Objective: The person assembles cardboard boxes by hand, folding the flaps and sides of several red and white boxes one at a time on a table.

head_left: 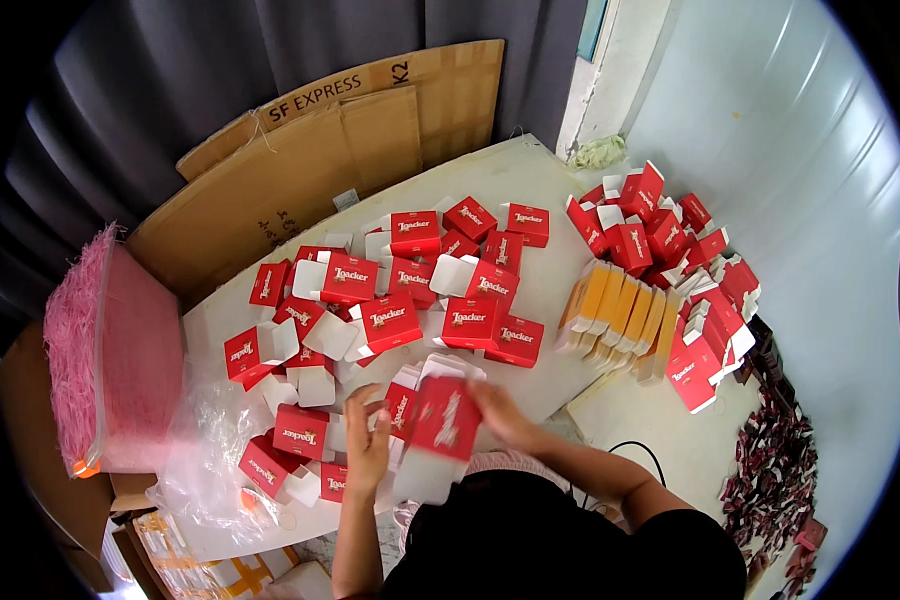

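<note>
A red carton (444, 418), slightly blurred, is in my right hand (502, 412), which grips its right side near the table's front edge. One white flap of that carton hangs down toward me. My left hand (367, 440) is raised just left of it, with its fingers curved and apart and nothing in them. Between my hands, partly covered by the held carton, lies another red carton (401, 402). Many more red cartons (388, 318) with open white flaps spread over the white table (555, 385) beyond my hands.
At the right stand a row of yellow-and-white cartons (625, 310), a heap of red cartons (660, 235) and a pile of small dark wrapped pieces (775, 470). A tub of pink shredded filler (135, 370) and clear plastic film (215, 470) are at left. Cardboard sheets (260, 190) lean behind.
</note>
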Demonstrator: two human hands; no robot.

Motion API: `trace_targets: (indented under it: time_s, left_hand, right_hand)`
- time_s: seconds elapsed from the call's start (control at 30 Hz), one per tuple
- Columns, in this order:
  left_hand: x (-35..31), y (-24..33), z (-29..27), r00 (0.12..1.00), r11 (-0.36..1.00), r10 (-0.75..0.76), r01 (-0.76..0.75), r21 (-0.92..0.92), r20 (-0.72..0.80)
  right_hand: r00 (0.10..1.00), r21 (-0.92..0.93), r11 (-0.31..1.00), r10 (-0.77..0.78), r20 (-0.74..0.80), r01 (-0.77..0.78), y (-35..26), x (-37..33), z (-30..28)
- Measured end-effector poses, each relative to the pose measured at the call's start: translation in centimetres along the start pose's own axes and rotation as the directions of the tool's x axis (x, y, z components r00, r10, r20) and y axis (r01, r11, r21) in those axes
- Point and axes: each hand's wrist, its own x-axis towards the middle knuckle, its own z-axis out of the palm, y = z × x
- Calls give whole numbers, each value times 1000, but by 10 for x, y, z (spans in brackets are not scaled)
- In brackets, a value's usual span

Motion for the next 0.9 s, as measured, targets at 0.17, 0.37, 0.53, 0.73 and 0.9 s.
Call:
trace_targets:
  time_s: [0.17, 0.37, 0.53, 0.73, 0.9]
  left_hand:
    - [-4, -18, -25, 999, 1000, -30, 30, -4, -45]
    - [-20, -41, -22, 984, 967, -179, 176, 184, 0]
    - [-33, -108, 9, 986, 685, -166, 103, 721, 17]
    - [-28, -104, 35, 909, 457, -380, 345, 820, -170]
    - [-28, -97, 42, 941, 386, -280, 290, 876, -188]
  right_hand:
    - [869, 465, 819, -78, -488, 335, 20, 57, -157]
    - [874, 398, 882, -31, -484, 251, 21, 45, -159]
    - [983, -122, 984, -141, -121, 126, 99, 64, -69]
    - [779, -744, 523, -627, -4, 416, 145, 80, -7]
    - [869, -543, 780, -464, -169, 311, 128, 87, -6]
